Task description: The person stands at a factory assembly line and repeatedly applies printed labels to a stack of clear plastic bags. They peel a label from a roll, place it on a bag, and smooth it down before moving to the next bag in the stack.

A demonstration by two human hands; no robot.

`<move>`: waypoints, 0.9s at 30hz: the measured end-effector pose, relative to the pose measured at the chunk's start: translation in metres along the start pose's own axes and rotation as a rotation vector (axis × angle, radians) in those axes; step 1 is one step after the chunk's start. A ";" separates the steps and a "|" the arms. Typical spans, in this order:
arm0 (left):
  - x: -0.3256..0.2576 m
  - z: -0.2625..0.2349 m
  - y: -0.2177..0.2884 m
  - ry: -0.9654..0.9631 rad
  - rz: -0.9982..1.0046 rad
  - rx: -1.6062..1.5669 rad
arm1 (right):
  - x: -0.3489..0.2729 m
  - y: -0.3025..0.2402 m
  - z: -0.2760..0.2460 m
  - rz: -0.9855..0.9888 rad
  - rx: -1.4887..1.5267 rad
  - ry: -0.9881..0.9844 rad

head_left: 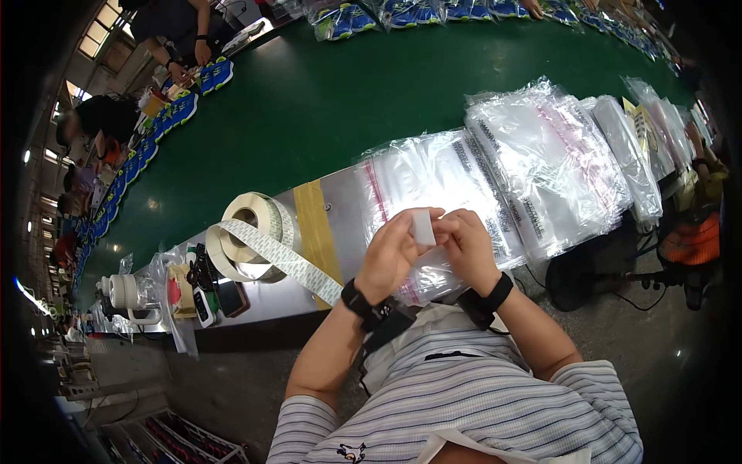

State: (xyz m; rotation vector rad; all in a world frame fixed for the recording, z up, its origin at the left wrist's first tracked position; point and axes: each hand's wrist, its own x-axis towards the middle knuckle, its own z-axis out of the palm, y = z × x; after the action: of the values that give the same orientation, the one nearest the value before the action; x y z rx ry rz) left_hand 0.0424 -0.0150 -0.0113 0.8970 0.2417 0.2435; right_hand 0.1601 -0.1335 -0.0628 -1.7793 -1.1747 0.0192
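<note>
A small white label (423, 226) is held up between my hands, above a stack of clear plastic bags (417, 166). The fingers of my left hand (390, 259) are closed on it from the left. On the other side, my right hand (471, 249) has thumb and fingers pinched together at its right edge. The fingertips partly cover that edge. Left of my hands lie rolls of printed labels (280, 216), with a loose label strip (286, 259) trailing toward my left wrist.
More clear bags (549, 170) lie in a pile to the right. Yellow tape (311, 232) crosses the metal tabletop. A phone (232, 298) lies at the left. Beyond is a green belt (309, 100) with blue shoes (139, 158) along its far side, where other people work. A fan (688, 247) stands right.
</note>
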 end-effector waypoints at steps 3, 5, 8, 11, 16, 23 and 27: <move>0.042 -0.036 -0.037 -0.116 -0.183 -0.764 | 0.005 -0.001 -0.021 0.369 0.220 -0.004; 0.046 -0.031 -0.033 0.112 -0.304 -0.391 | 0.011 0.003 -0.044 0.393 0.296 0.052; 0.061 -0.004 -0.023 0.219 -0.401 0.267 | 0.023 -0.012 -0.053 0.140 0.307 0.008; 0.066 0.003 -0.012 0.056 -0.447 0.146 | 0.021 -0.013 -0.049 0.059 0.305 -0.236; -0.006 -0.012 0.016 0.053 -0.405 -0.222 | -0.003 -0.034 -0.045 -0.143 -0.094 -0.355; -0.180 -0.050 0.030 0.762 0.200 0.122 | 0.011 0.012 -0.065 0.256 0.238 0.007; -0.260 -0.100 -0.022 1.389 0.201 0.230 | 0.020 0.061 -0.172 0.543 0.091 0.564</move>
State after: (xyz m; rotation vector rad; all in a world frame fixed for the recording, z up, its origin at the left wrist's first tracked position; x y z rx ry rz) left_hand -0.2319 -0.0341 -0.0612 0.8473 1.4866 1.0291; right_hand 0.2956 -0.2431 -0.0055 -1.8083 -0.2742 -0.1016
